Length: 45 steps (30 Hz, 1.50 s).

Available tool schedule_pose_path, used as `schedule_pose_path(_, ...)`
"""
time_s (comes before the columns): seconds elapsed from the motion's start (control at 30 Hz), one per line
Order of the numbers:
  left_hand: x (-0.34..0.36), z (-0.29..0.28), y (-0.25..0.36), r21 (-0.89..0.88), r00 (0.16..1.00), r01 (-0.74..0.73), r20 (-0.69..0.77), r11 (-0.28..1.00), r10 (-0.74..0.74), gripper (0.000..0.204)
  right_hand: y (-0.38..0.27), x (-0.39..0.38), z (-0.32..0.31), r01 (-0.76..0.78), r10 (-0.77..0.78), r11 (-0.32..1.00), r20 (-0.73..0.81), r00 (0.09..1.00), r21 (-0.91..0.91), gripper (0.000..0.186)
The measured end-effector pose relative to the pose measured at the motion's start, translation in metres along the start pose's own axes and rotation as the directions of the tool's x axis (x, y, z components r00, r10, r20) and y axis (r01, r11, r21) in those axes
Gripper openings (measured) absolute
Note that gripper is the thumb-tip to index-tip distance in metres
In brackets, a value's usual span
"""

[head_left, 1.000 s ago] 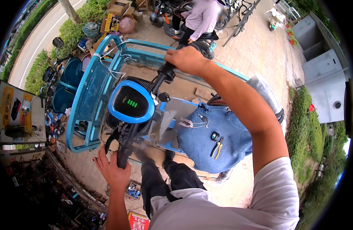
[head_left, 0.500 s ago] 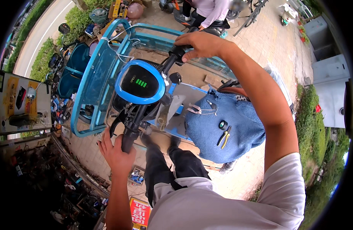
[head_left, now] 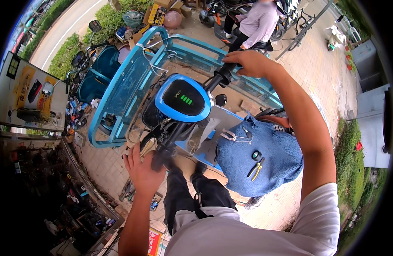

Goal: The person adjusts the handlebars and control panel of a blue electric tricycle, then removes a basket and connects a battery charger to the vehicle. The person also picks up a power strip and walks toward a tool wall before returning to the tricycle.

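An electric scooter stands before me, with a blue-rimmed oval display [head_left: 183, 99] lit by green bars at the middle of its handlebar [head_left: 179, 128]. My left hand [head_left: 143, 173] is on the near handlebar grip, thumb along it and fingers reaching toward the black brake lever [head_left: 147, 138]. On the far grip [head_left: 224, 74], my right hand [head_left: 252, 64] has its fingers closed over the top; their tips are partly hidden. A blue towel-like cover [head_left: 269, 145] drapes the seat. On it lie yellow-handled pliers [head_left: 256, 169] and a small round black item [head_left: 256, 155].
A teal metal cargo frame [head_left: 115, 85] stands just beyond the handlebar. A person in a pale top [head_left: 258, 23] sits at the far side near parked bikes. Cluttered parts [head_left: 81, 196] lie at the lower left. Hedges [head_left: 350, 166] run along the right.
The handlebar has turned slightly clockwise in the picture, both hands staying on it. The whole view has shifted, so the display, cover and cargo frame appear further right and lower.
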<state>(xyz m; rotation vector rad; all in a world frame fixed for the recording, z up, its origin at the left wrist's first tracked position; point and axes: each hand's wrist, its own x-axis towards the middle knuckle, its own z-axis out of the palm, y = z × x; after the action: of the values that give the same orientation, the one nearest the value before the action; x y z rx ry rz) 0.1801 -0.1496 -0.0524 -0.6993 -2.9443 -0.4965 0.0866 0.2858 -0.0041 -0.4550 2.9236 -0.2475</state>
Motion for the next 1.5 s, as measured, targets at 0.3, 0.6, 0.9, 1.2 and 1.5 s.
schedule_pose_path(0.3, 0.001, -0.001, 0.001, -0.027, 1.0, 0.017, 0.002, 0.999, -0.017, 0.039, -0.016, 0.004, 0.017, -0.1, 0.026, 0.952, -0.248, 0.968, -0.288, 0.036)
schedule_pose_path(0.6, 0.002, -0.002, 0.001, -0.042, 1.0, -0.012, -0.008, 0.999, 0.011, 0.039, -0.035, -0.018, 0.017, -0.086, 0.071, 0.996, -0.49, 0.869, -0.008, 0.03)
schedule_pose_path(0.9, 0.003, -0.005, 0.003, -0.046, 1.0, 0.001, 0.003, 0.999, -0.001, 0.038, -0.114, -0.037, 0.003, -0.167, 0.273, 0.77, -0.082, 0.958, 0.616, 0.033)
schedule_pose_path(1.2, 0.0, -0.003, 0.001, -0.053, 1.0, 0.013, -0.012, 0.999, -0.013, 0.039, -0.099, -0.032, 0.018, -0.409, 0.51, 0.411, 0.167, 0.844, 0.815, 0.036)
schedule_pose_path(1.5, 0.002, -0.001, 0.001, -0.069, 0.999, 0.028, -0.022, 0.997, -0.029, 0.036, 0.0, -0.002, 0.003, -0.034, 0.0, 0.961, -0.123, 0.992, -0.275, 0.037)
